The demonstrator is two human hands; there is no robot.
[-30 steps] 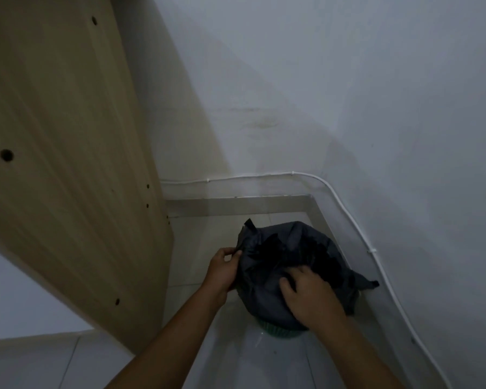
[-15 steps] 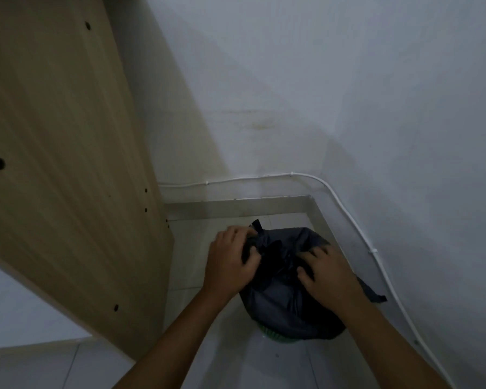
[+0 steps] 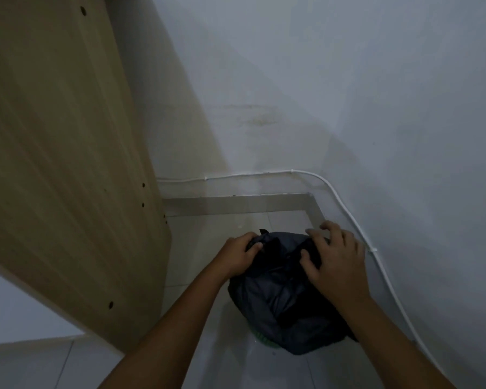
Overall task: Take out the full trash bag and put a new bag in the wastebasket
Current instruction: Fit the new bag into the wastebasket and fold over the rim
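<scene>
Black trash bag [image 3: 281, 301] sits in green wastebasket [image 3: 264, 341] in floor corner. Left hand [image 3: 237, 258] pinches bag's gathered top at left; right hand [image 3: 335, 262] clutches it at right.

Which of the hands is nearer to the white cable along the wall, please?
The right hand: it lies close beside the white cable. The left hand is on the bag's far side.
</scene>
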